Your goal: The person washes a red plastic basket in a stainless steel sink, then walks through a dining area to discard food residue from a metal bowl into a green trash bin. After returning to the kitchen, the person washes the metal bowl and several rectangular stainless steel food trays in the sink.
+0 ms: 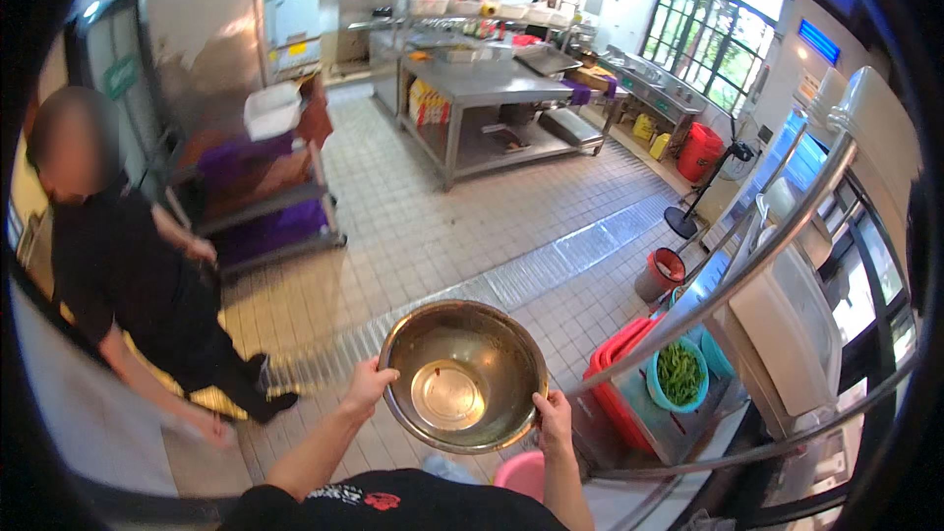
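Note:
Both of my hands hold a round stainless-steel mixing bowl in front of my body, tilted so that its inside shows. My left hand grips the rim on the left, thumb over the edge. On the opposite side my right hand pinches the rim the same way. A few small dark specks cling to the bowl's inner surface. Below it, a pink basin is partly hidden by the bowl and my right forearm.
A co-worker stands at the left beside a cart. On the right are a turquoise basket of green vegetables, red tubs and a curved metal rail. A floor grate crosses the tiles towards a steel worktable.

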`<state>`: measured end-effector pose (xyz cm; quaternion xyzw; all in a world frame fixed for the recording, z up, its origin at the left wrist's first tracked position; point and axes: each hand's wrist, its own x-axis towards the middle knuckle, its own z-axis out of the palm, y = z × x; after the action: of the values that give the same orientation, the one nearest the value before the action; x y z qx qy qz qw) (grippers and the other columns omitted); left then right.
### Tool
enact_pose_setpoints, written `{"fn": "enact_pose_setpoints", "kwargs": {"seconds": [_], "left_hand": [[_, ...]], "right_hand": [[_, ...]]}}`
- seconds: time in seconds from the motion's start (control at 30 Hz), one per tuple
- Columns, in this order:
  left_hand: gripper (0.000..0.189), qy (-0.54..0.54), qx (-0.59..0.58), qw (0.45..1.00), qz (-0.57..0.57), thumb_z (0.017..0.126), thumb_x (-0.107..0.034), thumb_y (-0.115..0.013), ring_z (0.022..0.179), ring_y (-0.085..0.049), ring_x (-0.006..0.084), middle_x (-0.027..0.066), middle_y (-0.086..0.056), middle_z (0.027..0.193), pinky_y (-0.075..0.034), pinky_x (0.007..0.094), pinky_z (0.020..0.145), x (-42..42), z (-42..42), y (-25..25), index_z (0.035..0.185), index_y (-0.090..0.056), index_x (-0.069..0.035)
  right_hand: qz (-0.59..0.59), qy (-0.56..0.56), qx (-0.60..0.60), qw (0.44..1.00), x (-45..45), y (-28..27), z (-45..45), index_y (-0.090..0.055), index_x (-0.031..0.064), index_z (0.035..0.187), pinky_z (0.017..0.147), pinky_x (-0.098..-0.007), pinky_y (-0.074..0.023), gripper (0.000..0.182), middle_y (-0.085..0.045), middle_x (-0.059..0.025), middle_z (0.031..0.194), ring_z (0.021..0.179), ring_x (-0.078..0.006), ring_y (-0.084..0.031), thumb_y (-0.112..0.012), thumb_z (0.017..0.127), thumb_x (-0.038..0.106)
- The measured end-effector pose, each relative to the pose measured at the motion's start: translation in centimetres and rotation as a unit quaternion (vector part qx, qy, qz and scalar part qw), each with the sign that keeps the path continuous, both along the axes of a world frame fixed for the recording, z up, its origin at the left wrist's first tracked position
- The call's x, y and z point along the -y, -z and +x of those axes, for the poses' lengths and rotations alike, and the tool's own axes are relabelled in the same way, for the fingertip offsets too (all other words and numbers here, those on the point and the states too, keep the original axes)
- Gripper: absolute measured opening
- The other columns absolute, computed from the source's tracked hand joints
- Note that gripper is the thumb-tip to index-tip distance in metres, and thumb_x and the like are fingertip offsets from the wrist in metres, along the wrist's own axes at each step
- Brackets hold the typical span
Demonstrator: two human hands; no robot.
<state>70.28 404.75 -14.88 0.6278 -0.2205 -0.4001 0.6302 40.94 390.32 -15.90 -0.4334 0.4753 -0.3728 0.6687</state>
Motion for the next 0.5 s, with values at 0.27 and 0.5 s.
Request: {"fn": "enact_pose_setpoints", "kwargs": {"seconds": [0.27, 0.5], "left_hand": [[0.017, 0.01, -0.024, 0.999, -0.023, 0.07, -0.004, -0.057, 0.065, -0.054, 0.0106, 0.0027, -0.061, 0.075, -0.044, 0.0254, 0.062, 27.9, 9.5, -1.1, 0.086, -0.06, 0.001], [0.017, 0.085, -0.008, 0.995, -0.041, 0.069, -0.003, -0.056, 0.067, -0.054, 0.0108, 0.0027, -0.061, 0.077, -0.044, 0.0244, 0.063, 59.9, 15.7, -1.2, 0.085, -0.061, 0.001]], "right_hand": [[0.016, -0.021, 0.024, 0.999, 26.4, -3.7, 8.4, -0.05, 0.0083, 0.083, 0.041, -0.0225, -0.0358, 0.012, -0.05, 0.002, 0.062, 0.048, -0.0076, -0.045, -0.06, 0.081, 0.014], [0.017, 0.014, 0.03, 0.999, 54.7, -1.4, 12.5, -0.049, 0.0078, 0.079, 0.043, -0.0257, -0.0443, 0.011, -0.051, -0.0001, 0.063, 0.048, -0.0102, -0.049, -0.059, 0.081, 0.012]]}}
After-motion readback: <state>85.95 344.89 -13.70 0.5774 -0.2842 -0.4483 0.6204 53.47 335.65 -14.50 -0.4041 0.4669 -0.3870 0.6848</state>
